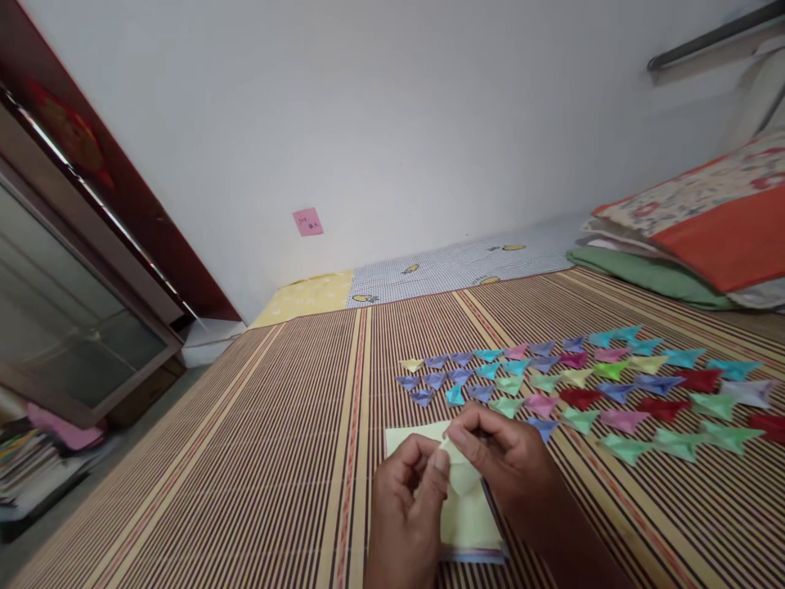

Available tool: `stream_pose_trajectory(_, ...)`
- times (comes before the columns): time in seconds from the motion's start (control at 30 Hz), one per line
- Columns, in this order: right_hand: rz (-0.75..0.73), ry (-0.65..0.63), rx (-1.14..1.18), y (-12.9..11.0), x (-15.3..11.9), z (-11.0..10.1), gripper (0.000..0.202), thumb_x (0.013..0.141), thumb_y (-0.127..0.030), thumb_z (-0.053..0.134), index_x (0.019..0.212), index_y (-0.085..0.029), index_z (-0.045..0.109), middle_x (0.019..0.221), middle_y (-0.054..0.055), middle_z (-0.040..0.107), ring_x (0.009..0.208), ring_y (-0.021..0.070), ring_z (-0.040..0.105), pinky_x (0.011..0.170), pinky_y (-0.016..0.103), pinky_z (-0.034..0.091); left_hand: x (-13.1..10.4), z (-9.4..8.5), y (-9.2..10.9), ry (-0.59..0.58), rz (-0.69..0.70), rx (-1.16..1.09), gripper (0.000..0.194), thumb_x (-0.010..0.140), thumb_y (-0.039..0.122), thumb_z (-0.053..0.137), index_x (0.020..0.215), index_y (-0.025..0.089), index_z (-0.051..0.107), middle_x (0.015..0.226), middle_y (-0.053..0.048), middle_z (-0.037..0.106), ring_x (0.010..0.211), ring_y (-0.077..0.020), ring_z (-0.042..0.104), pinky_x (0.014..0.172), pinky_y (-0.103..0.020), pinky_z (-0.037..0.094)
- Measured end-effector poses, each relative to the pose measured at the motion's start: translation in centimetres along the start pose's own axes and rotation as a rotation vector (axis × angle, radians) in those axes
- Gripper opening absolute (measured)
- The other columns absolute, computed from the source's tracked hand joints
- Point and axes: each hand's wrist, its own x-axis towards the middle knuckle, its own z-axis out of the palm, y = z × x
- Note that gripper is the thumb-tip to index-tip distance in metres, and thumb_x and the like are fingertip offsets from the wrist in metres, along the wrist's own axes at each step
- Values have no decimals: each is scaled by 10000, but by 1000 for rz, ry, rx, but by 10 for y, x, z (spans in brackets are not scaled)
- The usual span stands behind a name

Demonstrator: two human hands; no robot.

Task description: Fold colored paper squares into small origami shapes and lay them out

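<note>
Between the fingertips of my left hand [410, 495] and my right hand [506, 454] is a small piece of folded pale yellow paper [461, 473]. Both hands pinch it near its top, and the fingers hide part of its shape. Below it lies a stack of square paper [472, 528], pale yellow on top with blue and other colours showing at the lower edge. Just beyond my hands, several rows of small folded paper boats [580, 398] in blue, green, pink, red and yellow stand on the mat.
A striped bamboo mat [307, 425] covers the surface. Folded bedding [724, 221] is piled at the far right. Patterned cloth [423, 270] runs along the wall, which carries a pink note [307, 222]. At the left are a door [74, 278] and a pile of books [30, 474].
</note>
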Motion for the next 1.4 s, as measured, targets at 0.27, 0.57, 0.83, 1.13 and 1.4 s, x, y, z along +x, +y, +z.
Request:
stream_pose_trajectory(0.27, 92, -151, -44, 10, 1, -1, 289, 910, -449, 669, 789, -193, 614, 672, -31, 540, 632, 137, 479, 563, 243, 381, 4, -9, -2, 107, -93, -214, 358, 782, 480, 815, 731, 164, 657, 632, 15, 593, 566, -122, 517, 525, -205, 434)
stream_pose_trajectory(0.57, 67, -231, -110, 0, 1, -5, 334, 989, -407, 530, 760, -189, 638, 691, -10, 580, 676, 153, 537, 627, 265, 409, 4, -17, -8, 125, -132, -288, 367, 799, 454, 811, 686, 160, 623, 614, 26, 570, 548, -100, 500, 547, -199, 433)
stream_pose_trajectory(0.83, 25, -77, -66, 0, 1, -2, 193, 892, -371, 686, 827, -189, 697, 703, -18, 603, 674, 150, 542, 624, 263, 418, 4, -13, -7, 51, 3, -46, 386, 827, 452, 779, 643, 163, 602, 616, 11, 563, 574, -120, 487, 531, -202, 413)
stream_pose_trajectory(1.13, 120, -171, 72, 6, 4, -9, 213, 845, -341, 687, 725, -185, 605, 618, -50, 476, 587, 119, 418, 547, 243, 333, 4, -13, -6, 6, -148, -194, 415, 784, 508, 810, 677, 158, 614, 559, 42, 515, 499, -81, 410, 477, -181, 352)
stream_pose_trajectory(1.4, 113, -76, 239, 6, 4, -2, 218, 890, -376, 685, 796, -191, 621, 617, -48, 536, 579, 118, 473, 573, 246, 385, 8, -10, -7, 129, -94, -364, 387, 612, 337, 959, 875, 144, 750, 702, -16, 711, 620, -110, 602, 576, -181, 467)
